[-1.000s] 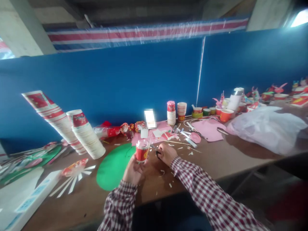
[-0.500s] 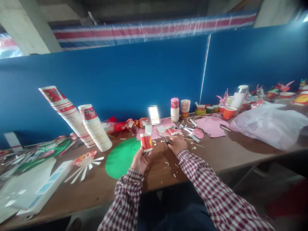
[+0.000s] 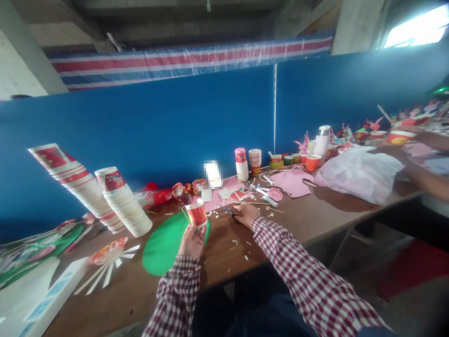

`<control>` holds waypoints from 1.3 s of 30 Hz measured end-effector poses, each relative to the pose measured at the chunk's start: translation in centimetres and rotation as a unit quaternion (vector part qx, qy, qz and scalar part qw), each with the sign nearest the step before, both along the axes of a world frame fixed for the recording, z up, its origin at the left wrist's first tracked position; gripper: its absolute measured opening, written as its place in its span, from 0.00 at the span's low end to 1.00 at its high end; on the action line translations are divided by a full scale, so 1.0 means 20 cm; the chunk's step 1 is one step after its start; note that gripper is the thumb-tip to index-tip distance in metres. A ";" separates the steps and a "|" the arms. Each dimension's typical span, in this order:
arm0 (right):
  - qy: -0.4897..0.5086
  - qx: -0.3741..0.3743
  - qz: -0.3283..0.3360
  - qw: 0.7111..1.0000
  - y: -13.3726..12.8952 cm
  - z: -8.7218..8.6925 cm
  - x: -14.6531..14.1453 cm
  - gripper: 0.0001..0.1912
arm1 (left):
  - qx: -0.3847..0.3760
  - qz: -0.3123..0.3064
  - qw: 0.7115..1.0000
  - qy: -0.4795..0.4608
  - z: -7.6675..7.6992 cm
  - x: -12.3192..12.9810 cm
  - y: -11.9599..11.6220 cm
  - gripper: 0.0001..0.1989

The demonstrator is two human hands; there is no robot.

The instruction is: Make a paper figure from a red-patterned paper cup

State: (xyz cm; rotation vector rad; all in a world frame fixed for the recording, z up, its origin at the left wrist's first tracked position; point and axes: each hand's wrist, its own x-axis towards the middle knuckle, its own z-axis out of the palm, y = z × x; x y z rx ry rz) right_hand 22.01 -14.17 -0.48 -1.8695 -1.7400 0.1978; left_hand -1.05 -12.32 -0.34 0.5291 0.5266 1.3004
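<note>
My left hand [image 3: 192, 239] is closed around the lower part of a red paper cup [image 3: 197, 214], whose rim has cuts in it. The cup is held above the edge of a round green sheet [image 3: 159, 255]. Over on the right, my right hand [image 3: 248, 214] rests low over the brown table, fingers curled on the dark handles of scissors [image 3: 229, 212]. The scissor blades point left, apart from the cup. Small white paper scraps [image 3: 234, 243] lie between my hands and the table's front edge.
Two tall leaning stacks of paper cups [image 3: 131, 210] stand at left, near a cut-open cup [image 3: 108, 255]. Pink sheets [image 3: 293, 181], pens and shorter cup stacks [image 3: 242, 166] lie behind. A white plastic bag [image 3: 361, 173] sits at right, beside another person's arms [image 3: 417, 164].
My view has swung to the right, bringing another person's arms into sight. The cup in my left hand has turned and tilted. My right hand still holds the scissors.
</note>
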 end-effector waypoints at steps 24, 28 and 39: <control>0.025 0.048 -0.070 0.996 0.04 -0.03 0.05 0.07 | -0.039 0.003 0.999 -0.029 0.04 -0.02 -0.02 0.06; 0.035 0.049 -0.087 0.994 0.05 -0.05 0.06 0.09 | -0.042 0.015 0.999 -0.023 0.04 -0.02 -0.01 0.06; 0.007 0.034 -0.056 0.998 0.10 -0.03 0.06 0.04 | -0.013 0.007 1.000 -0.025 0.03 -0.03 0.00 0.07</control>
